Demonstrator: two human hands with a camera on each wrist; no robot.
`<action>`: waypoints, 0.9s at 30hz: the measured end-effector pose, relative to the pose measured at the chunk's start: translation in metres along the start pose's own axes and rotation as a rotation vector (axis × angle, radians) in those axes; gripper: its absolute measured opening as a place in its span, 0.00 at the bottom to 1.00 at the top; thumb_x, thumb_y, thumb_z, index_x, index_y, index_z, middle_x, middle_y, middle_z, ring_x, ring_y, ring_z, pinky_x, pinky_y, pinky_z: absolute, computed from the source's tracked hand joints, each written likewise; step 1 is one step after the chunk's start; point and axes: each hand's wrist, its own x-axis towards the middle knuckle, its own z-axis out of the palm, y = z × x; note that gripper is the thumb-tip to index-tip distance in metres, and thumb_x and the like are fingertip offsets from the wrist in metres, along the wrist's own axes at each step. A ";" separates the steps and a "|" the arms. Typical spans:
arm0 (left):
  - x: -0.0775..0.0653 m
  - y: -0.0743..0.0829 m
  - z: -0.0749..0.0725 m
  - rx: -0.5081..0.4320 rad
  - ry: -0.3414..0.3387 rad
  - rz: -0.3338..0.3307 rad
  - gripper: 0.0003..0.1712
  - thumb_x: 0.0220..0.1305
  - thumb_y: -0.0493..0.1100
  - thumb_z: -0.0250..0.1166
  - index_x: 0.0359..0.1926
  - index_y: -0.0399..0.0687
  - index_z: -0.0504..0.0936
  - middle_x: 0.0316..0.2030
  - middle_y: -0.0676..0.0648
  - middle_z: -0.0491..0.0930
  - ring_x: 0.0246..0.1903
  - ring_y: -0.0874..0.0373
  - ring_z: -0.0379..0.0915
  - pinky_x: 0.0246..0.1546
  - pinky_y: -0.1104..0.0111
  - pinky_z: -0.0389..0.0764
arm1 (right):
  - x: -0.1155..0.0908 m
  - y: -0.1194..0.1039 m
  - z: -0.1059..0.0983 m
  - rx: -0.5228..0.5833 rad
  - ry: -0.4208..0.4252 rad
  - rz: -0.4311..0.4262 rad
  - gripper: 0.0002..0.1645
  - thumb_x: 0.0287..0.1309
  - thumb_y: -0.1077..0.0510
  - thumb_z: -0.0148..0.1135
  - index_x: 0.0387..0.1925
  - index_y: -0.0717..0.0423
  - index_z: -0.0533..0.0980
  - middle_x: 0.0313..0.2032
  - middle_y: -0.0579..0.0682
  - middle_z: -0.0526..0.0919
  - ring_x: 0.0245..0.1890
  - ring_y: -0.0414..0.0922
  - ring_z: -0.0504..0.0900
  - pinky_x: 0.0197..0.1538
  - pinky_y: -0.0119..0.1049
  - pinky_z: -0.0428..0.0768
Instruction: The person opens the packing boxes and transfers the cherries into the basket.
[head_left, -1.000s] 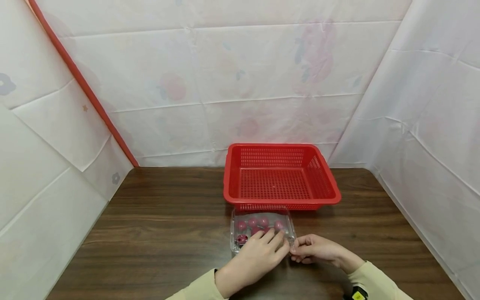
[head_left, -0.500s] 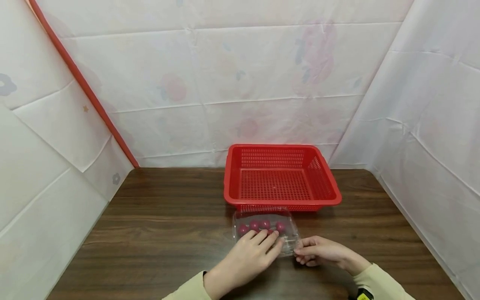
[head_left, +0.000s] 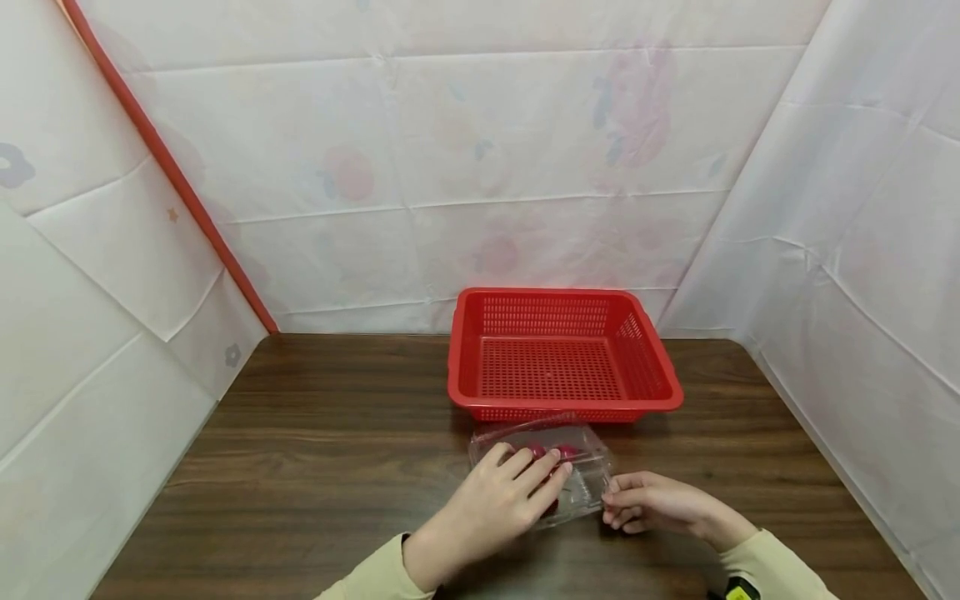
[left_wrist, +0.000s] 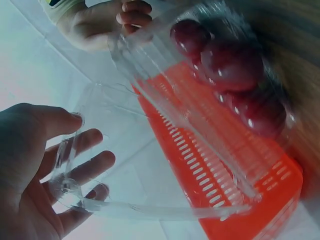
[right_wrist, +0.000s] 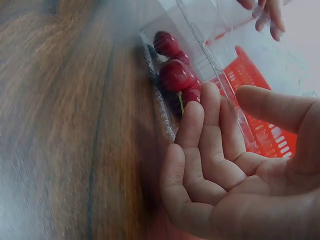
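A clear plastic clamshell box (head_left: 588, 492) with several dark red cherries (head_left: 567, 452) sits at the front of the table, turned slightly and touching or close to the basket. My left hand (head_left: 498, 500) reaches over its left side and hides part of it. In the left wrist view, the thumb and fingers of my left hand (left_wrist: 30, 150) hold a corner of the clear lid (left_wrist: 140, 210), which stands apart from the part with the cherries (left_wrist: 232, 65). My right hand (head_left: 660, 504) pinches the box's right corner. A green stem shows among the cherries (right_wrist: 177, 75) in the right wrist view.
A red perforated basket (head_left: 547, 367) stands right behind the box on the dark wooden table (head_left: 322, 467). Pale printed cloth (head_left: 450, 167) rises at the back and both sides. A red strip (head_left: 168, 167) runs down the back left corner.
The box has shifted to the right and turned a little, its right corner moving with my right hand. My left hand has slid slightly left, now covering more of the cherries.
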 end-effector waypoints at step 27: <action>0.016 -0.026 -0.028 0.002 0.140 -0.023 0.18 0.67 0.39 0.49 0.38 0.52 0.86 0.33 0.53 0.84 0.29 0.60 0.75 0.39 0.59 0.73 | -0.016 0.001 -0.020 -0.040 0.054 0.046 0.08 0.67 0.53 0.48 0.39 0.51 0.73 0.35 0.43 0.81 0.37 0.39 0.81 0.41 0.35 0.77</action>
